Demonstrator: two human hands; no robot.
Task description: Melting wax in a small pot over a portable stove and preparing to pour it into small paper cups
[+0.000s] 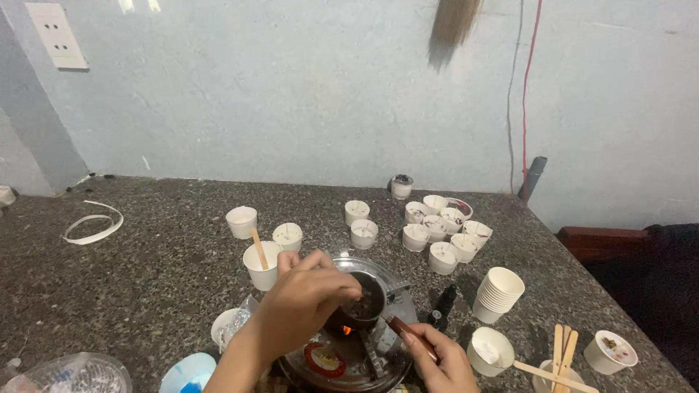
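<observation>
Centrally, near the lower edge of the head view, the left hand [309,298] hovers over a small dark pot [364,300], fingers pinched together above its rim; whether anything is pinched between them cannot be determined. The right hand [440,360] is clamped on the pot's brown handle [408,333]. The pot sits on a round metal burner stand [349,356], with a small orange flame [346,330] visible beneath it.

Just left of the left hand, a white paper cup [262,268] stands upright with a wooden stick [259,249] leaning in it. A cluster of filled white cups [444,229] stands behind the pot, well apart from it. A stack of empty cups [499,293] stands to the right, with a small dark bottle [443,304] between the stack and the pot. Several wooden sticks [562,348] rest at the lower right. All items rest on a speckled stone table [145,276].
</observation>
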